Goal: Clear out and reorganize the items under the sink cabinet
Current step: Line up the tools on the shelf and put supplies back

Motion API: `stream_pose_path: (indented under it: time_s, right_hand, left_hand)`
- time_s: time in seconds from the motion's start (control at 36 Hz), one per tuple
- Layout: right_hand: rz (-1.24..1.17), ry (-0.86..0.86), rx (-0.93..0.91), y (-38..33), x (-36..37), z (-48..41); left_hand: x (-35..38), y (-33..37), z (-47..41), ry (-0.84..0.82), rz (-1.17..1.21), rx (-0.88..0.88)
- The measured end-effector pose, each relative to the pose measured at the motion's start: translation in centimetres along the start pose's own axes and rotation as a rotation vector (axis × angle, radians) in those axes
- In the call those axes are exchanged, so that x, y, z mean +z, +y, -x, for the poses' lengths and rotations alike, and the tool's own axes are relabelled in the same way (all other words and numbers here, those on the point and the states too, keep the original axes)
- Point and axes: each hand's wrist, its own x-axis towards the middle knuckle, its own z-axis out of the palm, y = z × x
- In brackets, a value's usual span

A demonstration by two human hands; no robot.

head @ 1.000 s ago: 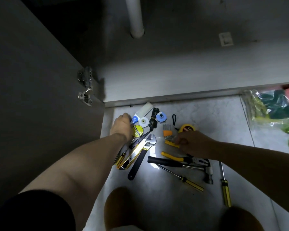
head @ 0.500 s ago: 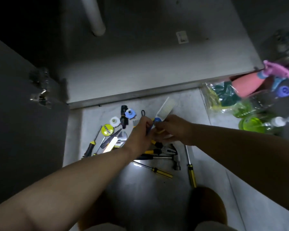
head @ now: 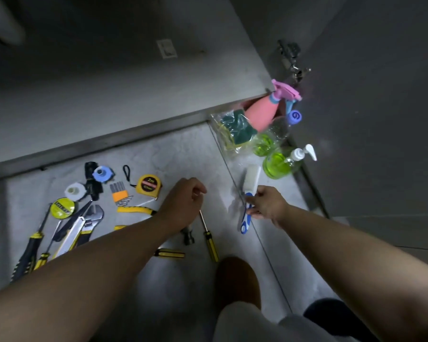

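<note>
R hand grips the brush by its blue handle, low at the floor; contact w/ tile unclear. L hand hangs apart, fingers loosely curled, empty. Recommended: lay brush flat beside the soap bottle w/o tipping it. Screwdriver lies between the hands; spray bottle crowds the corner.
</note>
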Motion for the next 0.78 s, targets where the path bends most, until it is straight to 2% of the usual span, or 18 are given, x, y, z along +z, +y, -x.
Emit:
stream_pose_path:
  time_s: [0.33, 0.5, 0.58, 0.67, 0.78]
  right_hand:
    - [0.319, 0.448, -0.184, 0.4, -0.2, -4.0]
    - [0.4, 0.556, -0.341, -0.8, 2.8, -1.5]
    - [0.4, 0.512, -0.424, -2.4, 4.3, -0.6]
    - [0.529, 0.44, -0.551, -4.2, 5.6, 0.2]
    - [0.689, 0.226, -0.811, -6.5, 6.8, 1.1]
  left_hand:
    - [-1.7, -2.0, 0.6, -0.038, -0.111, 0.049]
    - [-3.8, -4.3, 0.8, -0.052, -0.19, 0.023]
    - [-5.8, -5.6, 1.6, -0.022, -0.233, 0.013]
    - [-8.3, -6.7, 2.7, 0.052, -0.305, 0.002]
    - [-11.8, -8.1, 4.4, 0.126, -0.391, -0.035]
